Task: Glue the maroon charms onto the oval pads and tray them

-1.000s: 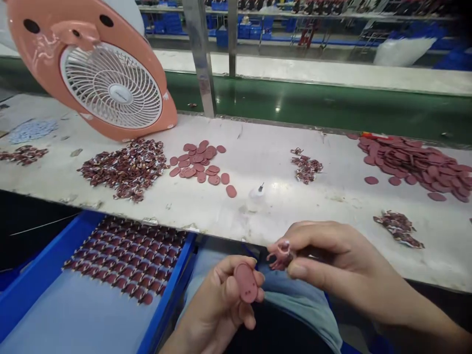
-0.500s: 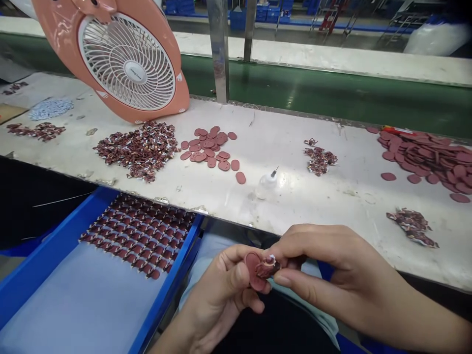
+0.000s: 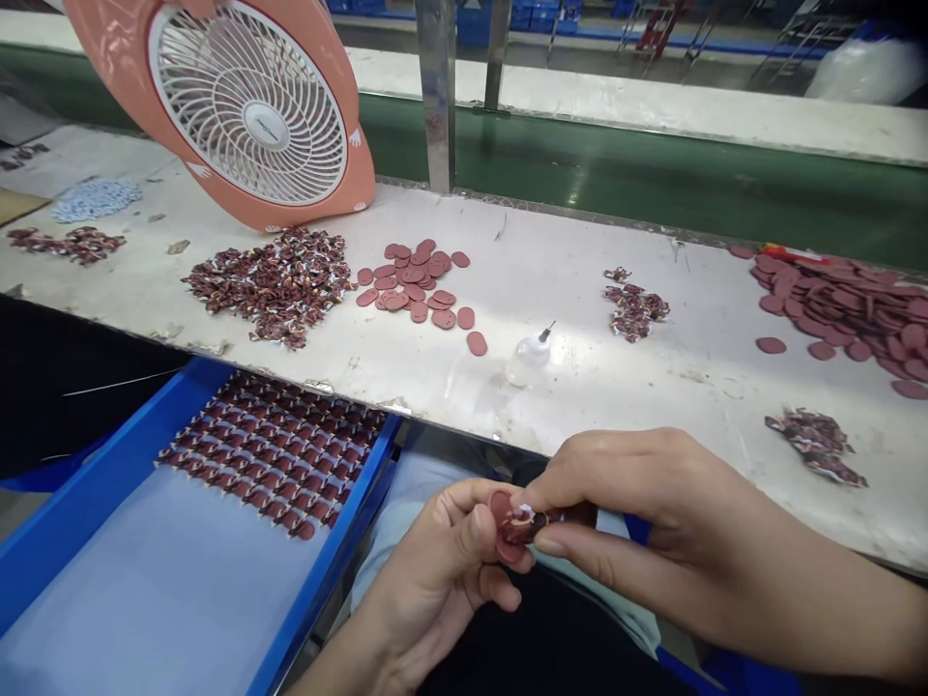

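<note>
Both hands meet over my lap, below the front edge of the workbench (image 3: 652,387). My left hand (image 3: 442,570) pinches a small dark-red oval pad (image 3: 500,527) between thumb and fingers. My right hand (image 3: 638,527) presses a small glossy maroon-and-white piece (image 3: 523,522) onto that pad, fingers closed around it. The two parts touch.
A blue tray (image 3: 108,483) at lower left holds rows of finished maroon pieces. On the bench lie piles of glossy pieces (image 3: 272,280), oval pads (image 3: 417,285), a big pad heap (image 3: 848,309), a small glue bottle (image 3: 529,358) and an orange fan (image 3: 239,106). A green conveyor belt (image 3: 652,193) runs behind.
My hands were apart, the pad in the left and the glossy piece in the right; they have come together and the piece now sits pressed on the pad. The view tilted down slightly.
</note>
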A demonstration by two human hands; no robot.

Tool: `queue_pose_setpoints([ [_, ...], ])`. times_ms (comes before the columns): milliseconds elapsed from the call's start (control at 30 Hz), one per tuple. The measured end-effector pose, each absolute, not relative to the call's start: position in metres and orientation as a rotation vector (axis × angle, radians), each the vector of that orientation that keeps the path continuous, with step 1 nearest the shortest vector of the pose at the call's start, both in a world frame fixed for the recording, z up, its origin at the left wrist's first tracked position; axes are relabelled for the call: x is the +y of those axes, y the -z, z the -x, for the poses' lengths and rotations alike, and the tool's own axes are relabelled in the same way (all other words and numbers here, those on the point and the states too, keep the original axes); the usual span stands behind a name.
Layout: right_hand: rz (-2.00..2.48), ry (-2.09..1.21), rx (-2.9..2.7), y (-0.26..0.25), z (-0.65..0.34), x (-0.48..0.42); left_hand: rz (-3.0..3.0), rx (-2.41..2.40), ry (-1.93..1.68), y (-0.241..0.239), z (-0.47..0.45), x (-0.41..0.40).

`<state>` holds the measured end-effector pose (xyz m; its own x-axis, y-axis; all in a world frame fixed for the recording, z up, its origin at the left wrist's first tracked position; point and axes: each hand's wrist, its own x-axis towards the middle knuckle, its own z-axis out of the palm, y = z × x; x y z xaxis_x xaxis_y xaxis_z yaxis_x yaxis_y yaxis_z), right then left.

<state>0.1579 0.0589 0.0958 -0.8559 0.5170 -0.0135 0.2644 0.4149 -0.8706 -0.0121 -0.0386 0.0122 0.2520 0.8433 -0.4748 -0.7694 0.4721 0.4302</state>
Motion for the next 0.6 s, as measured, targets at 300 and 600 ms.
queue_pose_setpoints([
  [300,0.705,-1.410,-2.420,-0.0933,-0.1561,0.0599,-0.072,0.794,-1.061,-0.0106,0.0117,-0.0369],
  [600,0.690,-1.364,-2.493,-0.0945,-0.1566,0.0635,-0.049,0.806,-1.059,-0.0119,0.0107,-0.0346],
])
